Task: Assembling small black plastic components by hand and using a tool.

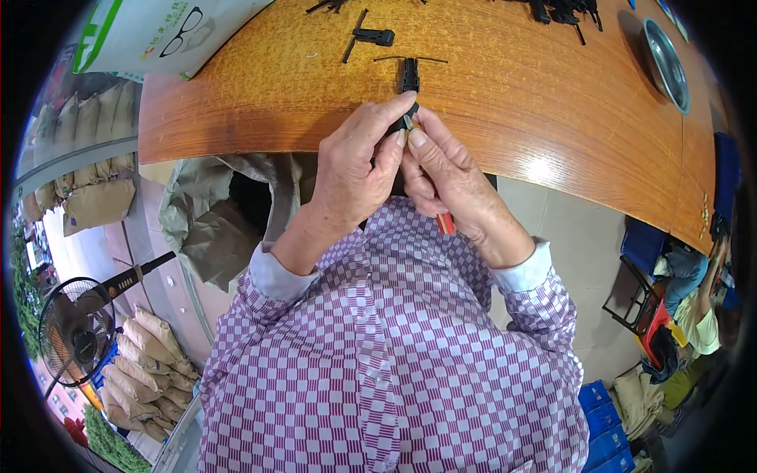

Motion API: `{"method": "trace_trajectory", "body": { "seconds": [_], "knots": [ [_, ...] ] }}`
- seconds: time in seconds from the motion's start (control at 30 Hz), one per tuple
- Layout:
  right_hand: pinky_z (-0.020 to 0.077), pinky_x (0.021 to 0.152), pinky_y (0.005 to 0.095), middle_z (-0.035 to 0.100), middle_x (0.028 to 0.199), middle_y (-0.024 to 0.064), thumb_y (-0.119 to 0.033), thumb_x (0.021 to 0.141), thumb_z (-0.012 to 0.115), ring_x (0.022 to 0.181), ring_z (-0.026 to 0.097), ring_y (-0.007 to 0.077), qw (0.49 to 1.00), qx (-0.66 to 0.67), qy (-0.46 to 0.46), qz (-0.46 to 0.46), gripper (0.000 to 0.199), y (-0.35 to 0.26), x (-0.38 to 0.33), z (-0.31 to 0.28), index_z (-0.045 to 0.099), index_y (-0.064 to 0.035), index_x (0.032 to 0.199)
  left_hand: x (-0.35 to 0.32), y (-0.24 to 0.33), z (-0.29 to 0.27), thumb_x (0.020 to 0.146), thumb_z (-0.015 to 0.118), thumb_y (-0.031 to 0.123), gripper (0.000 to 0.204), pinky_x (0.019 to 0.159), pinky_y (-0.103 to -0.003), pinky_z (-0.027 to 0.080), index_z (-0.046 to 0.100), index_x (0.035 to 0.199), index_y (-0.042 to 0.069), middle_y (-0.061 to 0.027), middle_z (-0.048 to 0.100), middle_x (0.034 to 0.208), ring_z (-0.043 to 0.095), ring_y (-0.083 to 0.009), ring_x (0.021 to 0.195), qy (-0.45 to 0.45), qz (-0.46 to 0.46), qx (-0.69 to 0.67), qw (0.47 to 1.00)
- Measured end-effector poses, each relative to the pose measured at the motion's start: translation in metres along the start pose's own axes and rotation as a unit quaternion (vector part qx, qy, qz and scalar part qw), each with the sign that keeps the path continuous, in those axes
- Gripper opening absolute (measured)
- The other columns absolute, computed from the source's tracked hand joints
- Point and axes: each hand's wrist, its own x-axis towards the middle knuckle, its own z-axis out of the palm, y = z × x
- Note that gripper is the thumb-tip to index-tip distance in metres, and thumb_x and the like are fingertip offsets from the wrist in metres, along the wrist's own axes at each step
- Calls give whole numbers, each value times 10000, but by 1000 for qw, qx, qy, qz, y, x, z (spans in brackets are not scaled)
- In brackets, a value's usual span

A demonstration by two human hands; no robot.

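Both hands meet just over the table's near edge. My left hand (359, 158) is closed around a black plastic part (409, 76), its thumb and forefinger pressed on the near end. The part's far end points away from me, with a thin crosswise strip at its tip. In my right hand (453, 169) is a red-handled tool (445, 224); the handle's end sticks out below the palm. Its short metal tip shows between the thumbs, against the black part. Whether the tip is a blade or a driver is hidden by the fingers. A similar black part (374, 37) lies beyond, to the left.
More black parts (561, 11) are heaped at the table's far side. A metal bowl (666, 67) stands far right on the wooden table (520, 102). A white bag (169, 35) sits far left. An open paper sack (217, 221) is below the left edge, near a fan (79, 331).
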Motion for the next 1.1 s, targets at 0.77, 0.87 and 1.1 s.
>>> {"method": "trace_trajectory", "body": {
  "seconds": [0.77,0.87,1.1],
  "knots": [
    [265,398,168,543,718,-7,-210,919,589,458,375,22,992,-79,-28,-92,237,-4,40,15,521,-54,1084,-12,-7,-56,942,492,95,397,586,-212,493,419,1322,8,-94,606,974,635,-156,701,-41,-301,-585,752],
    [261,398,172,531,693,-18,-211,916,593,457,368,21,995,-57,-49,-70,215,-3,43,8,536,-60,1058,-10,-3,-54,939,491,96,391,577,-204,488,428,1316,15,-85,603,962,624,-139,672,-76,-288,-520,800],
    [248,400,181,483,635,-50,-213,924,584,458,341,12,986,-139,-32,-85,162,2,33,-1,560,-69,994,-9,2,-46,907,511,8,416,628,-191,476,408,1311,16,-72,593,954,598,-102,742,-146,-219,-293,919]
  ]
}}
